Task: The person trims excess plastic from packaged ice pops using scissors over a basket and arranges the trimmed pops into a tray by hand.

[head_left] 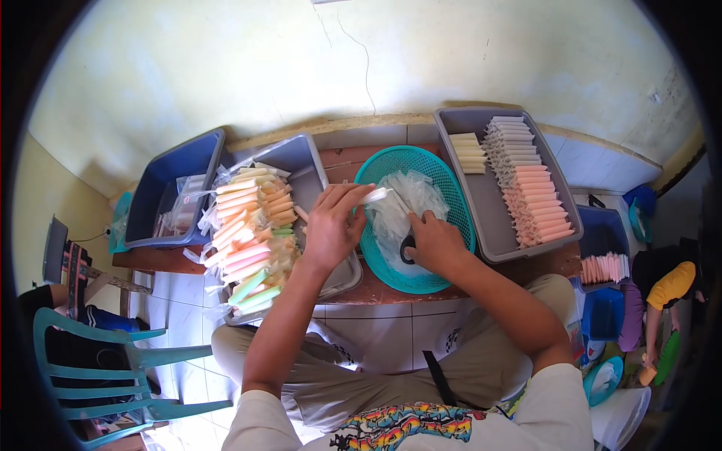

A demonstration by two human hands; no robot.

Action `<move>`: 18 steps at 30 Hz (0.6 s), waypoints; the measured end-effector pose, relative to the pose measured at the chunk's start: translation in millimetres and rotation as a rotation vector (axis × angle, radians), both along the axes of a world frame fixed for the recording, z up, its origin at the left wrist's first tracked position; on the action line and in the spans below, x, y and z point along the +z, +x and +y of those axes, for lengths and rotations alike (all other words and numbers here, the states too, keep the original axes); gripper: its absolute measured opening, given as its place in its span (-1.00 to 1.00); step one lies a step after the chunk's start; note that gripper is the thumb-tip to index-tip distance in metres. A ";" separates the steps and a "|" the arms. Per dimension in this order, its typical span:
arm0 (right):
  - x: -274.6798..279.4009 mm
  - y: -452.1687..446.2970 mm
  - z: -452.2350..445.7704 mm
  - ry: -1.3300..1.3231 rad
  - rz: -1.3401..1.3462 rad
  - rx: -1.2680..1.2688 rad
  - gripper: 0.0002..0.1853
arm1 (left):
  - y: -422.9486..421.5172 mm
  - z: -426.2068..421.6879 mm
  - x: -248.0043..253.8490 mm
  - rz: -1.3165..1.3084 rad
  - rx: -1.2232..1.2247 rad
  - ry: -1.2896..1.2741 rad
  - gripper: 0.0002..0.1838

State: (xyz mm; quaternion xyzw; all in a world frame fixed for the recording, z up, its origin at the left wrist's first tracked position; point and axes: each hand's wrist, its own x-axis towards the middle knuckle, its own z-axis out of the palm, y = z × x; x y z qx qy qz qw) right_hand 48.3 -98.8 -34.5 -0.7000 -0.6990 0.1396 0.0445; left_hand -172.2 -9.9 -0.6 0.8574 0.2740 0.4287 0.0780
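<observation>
My left hand (336, 225) is closed on a white filled plastic tube, seemingly an ice pop (374, 195), held over the rim of a teal mesh basket (368, 244). In my right hand (438, 244) is a pair of scissors (408, 249); its black handle shows and its blades point up toward the tube. Thin clear plastic scraps (406, 207) fill the basket below both hands. To the left, a grey tray (310, 161) bears a pile of orange, pink, green and cream ice pops (244, 233) with loose plastic ends.
A grey tray (470, 207) on the right holds neat rows of pink and white ice pops (535, 195) and a few cream ones (468, 154). A blue bin (162, 177) stands far left. A green plastic chair (90, 368) is at lower left. Another person's yellow sleeve (671, 286) shows at right.
</observation>
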 end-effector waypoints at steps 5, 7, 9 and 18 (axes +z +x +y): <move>28.9 15.4 -6.2 0.238 0.257 0.087 -0.27 | 15.5 -10.5 16.5 -0.096 -0.029 -0.149 -0.44; 42.8 24.6 -5.1 0.364 0.378 0.129 -0.32 | 25.9 -11.3 20.3 -0.177 -0.056 -0.359 -0.47; 58.7 34.0 -3.3 0.489 0.524 0.164 -0.42 | 44.1 -6.1 18.7 -0.270 -0.117 -0.420 -0.47; 76.9 100.4 12.4 0.698 0.551 0.052 -0.68 | 154.5 10.8 30.8 -0.568 -0.255 -0.687 -0.35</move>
